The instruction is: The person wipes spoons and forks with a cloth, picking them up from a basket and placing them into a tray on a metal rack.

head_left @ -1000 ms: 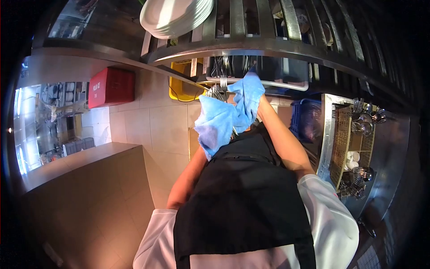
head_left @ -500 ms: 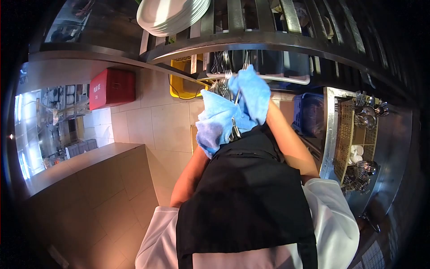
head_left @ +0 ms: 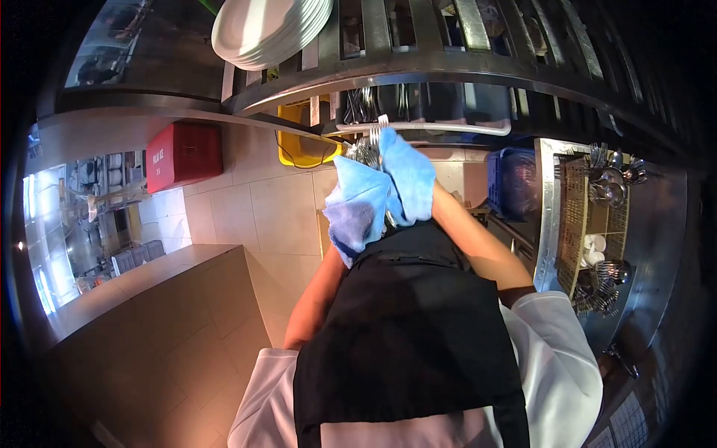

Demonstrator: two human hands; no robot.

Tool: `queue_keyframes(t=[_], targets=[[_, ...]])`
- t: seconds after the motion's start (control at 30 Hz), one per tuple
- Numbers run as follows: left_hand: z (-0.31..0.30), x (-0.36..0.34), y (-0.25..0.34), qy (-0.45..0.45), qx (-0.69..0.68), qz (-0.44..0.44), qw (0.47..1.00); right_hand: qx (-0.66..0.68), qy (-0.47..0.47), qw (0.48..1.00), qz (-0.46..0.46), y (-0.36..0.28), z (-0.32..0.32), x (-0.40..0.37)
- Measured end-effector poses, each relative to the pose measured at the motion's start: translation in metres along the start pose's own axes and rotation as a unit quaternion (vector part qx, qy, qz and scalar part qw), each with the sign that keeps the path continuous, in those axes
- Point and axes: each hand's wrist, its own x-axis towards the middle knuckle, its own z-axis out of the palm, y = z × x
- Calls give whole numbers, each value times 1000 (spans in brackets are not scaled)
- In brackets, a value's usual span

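A blue cloth [head_left: 357, 196] covers both my hands in front of the black apron. Beneath its left part, my left hand [head_left: 342, 254] is closed around a bunch of forks [head_left: 364, 153], whose tines stick out at the far side. My right hand [head_left: 439, 200], wrapped in the right part of the cloth, presses against the bunch. One fork [head_left: 384, 121] rises past the cloth at its fingertips. Metal handles show low between the hands, and the fingers themselves are hidden.
Ahead is a slatted metal shelf [head_left: 358, 69] with stacked white plates [head_left: 272, 33]. Under it sit a cutlery tray [head_left: 448, 128] and a yellow bin [head_left: 308, 157]. A basket [head_left: 573, 231] of cutlery stands right, by a blue crate [head_left: 511, 183]. A red box [head_left: 183, 157] is left.
My right hand has come back left and closer to my left hand, bringing the cloth together over the forks. My left hand stays nearly in place. The view has shifted slightly.
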Motion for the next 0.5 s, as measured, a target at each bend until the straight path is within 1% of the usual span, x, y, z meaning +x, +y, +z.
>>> queue_keyframes(t=[0.07, 0.13, 0.17, 0.2, 0.23, 0.27, 0.3, 0.33, 0.37, 0.4, 0.43, 0.47, 0.5], targets=[[11, -2, -16, -3, -31, -30, 999, -32, -10, 994, 107, 72, 39, 39], [21, 7, -33, -5, -63, -57, 996, -65, -19, 975, 212, 147, 65, 75], [23, 5, -43, -5, -80, -71, 994, -82, -24, 961, 263, 165, 77, 72], [28, 3, -52, -5, -97, -87, 991, -82, -25, 962, 261, 155, 65, 75], [33, 4, -62, -4, -116, -104, 988, -37, -160, 965, 205, 125, 34, 79], [38, 5, -71, -2, -133, -122, 984, 10, -293, 945, 143, 88, 2, 84], [42, -3, -78, 1, -149, -138, 979, 56, -417, 904, 75, 64, -11, 87], [43, 4, -87, 6, -163, -151, 975, 55, -416, 905, 68, 65, 9, 78], [45, -9, -95, 12, -180, -166, 969, 157, -143, 959, 187, 77, 45, 60], [49, -6, -105, 16, -199, -185, 962, 245, 141, 914, 291, 82, 68, 48], [57, -7, -114, 16, -219, -205, 954, 163, 156, 950, 216, 57, 63, 62], [66, -15, -122, 11, -238, -224, 945, 78, 171, 972, 140, 29, 45, 78], [72, -22, -121, 3, -239, -227, 944, 203, 19, 961, 184, 23, 27, 77]])
